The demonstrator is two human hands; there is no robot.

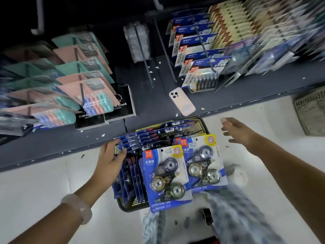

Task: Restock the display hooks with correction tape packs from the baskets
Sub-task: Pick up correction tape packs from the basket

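The dark basket [202,128] is full of correction tape packs [167,175]. The left hand [112,155] pinches packs at its 9 o'clock edge. At 2 o'clock the right hand [237,131] is spread over bare floor [274,124].

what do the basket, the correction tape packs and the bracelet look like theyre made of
Basket: probably moulded plastic, dark slatted walls.
Correction tape packs: glossy printed card with clear plastic blisters, judging by glare.
Bracelet: pale, translucent, smooth; stone or glass, unclear.

- A pale pink smartphone [182,101] lies face down on the dark shelf [140,103].
- Black alarm clock boxes [112,110] stand left of it.
- Hanging blue battery packs [200,71].
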